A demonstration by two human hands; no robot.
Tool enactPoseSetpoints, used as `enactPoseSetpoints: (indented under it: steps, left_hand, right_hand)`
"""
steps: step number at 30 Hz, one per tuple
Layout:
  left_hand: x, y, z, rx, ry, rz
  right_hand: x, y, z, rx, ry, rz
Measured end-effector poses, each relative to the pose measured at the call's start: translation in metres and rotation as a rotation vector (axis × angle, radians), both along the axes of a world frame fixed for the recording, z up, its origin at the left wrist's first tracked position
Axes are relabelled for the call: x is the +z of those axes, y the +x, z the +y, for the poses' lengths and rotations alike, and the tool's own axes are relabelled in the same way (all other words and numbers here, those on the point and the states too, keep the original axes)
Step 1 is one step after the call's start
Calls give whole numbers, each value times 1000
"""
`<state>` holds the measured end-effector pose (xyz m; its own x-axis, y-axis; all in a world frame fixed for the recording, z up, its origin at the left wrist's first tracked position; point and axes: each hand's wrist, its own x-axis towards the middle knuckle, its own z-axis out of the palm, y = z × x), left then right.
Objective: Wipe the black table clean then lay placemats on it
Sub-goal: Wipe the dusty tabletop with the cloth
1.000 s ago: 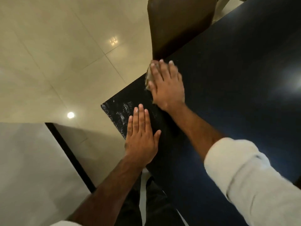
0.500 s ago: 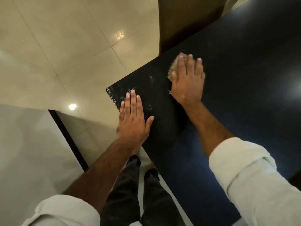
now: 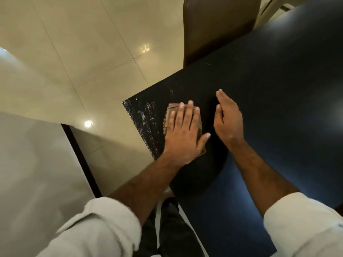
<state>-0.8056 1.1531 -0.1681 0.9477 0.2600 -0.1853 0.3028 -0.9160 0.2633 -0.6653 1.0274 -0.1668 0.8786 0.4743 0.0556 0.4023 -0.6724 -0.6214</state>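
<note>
The black table (image 3: 278,89) fills the right half of the view, its near left corner marked with whitish smears (image 3: 146,119). A folded brownish cloth (image 3: 168,115) lies just right of those smears. My left hand (image 3: 183,134) presses flat on top of it, fingers spread, and only the cloth's left and right edges show. My right hand (image 3: 228,123) rests just to the right of the cloth, empty, with its fingers together and loosely extended. No placemats are in view.
A brown chair (image 3: 219,25) stands against the table's far left edge. Shiny beige floor tiles (image 3: 83,52) spread to the left. A pale grey surface (image 3: 37,173) with a dark edge strip sits at lower left, close to my legs.
The cloth has passed from under my right hand to under my left, closer to the table's corner. My right hand has let go and now lies beside it.
</note>
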Motion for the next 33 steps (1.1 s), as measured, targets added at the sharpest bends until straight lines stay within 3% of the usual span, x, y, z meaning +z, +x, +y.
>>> enactPoseSetpoints:
  steps: [3,7,10,15,18,22,26,29,33]
  left_hand:
    - [-10,2,-15,19,54,7]
    - [-5,-55,-5,-108,58,-7]
    - [-6,-81,37,-11,78,55]
    - [-5,-17,134,242,156,110]
    - [-8,29,131,281,163,88]
    - [-3,26,53,30,84,62]
    - [3,-67,3,-163,26,48]
    - [-1,-114,38,-21,65,45]
    - [-4,-71,113,185,101,133]
  right_hand:
    - [-19,-6,3,13,-6,-51]
    - [-19,-5,4,-12,6,-88]
    - [-19,-6,4,4,-17,-82]
    - [-17,-4,4,-10,-42,-82]
    - [-18,-7,4,-32,-21,-85]
    - [-19,-6,4,-28,7,-89]
    - [-19,-7,1,-30,28,-59]
    - [-20,-7,1,-40,40,-55]
    - [-18,-6,1,-55,38,-55]
